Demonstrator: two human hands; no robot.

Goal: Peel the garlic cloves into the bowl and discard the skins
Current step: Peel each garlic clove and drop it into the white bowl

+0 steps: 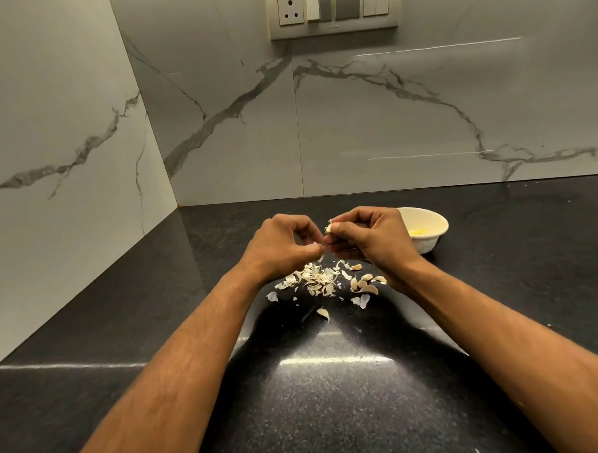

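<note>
Garlic clove sits pinched between the thumb and curled fingers of your right hand, raised above the dark counter, with a bit of papery skin sticking up from its top. Your left hand is just beside it, fingers curled in, thumb and fingertips nipping a small flake of skin. Below both hands lies a loose pile of skins on the counter, and just to its right a few unpeeled cloves rest close together. One stray piece lies nearer to you, apart from the pile. Behind your right hand stands the white bowl, partly hidden by your knuckles, with something pale yellow inside. Marble wall rises behind, carrying a switch panel.
</note>
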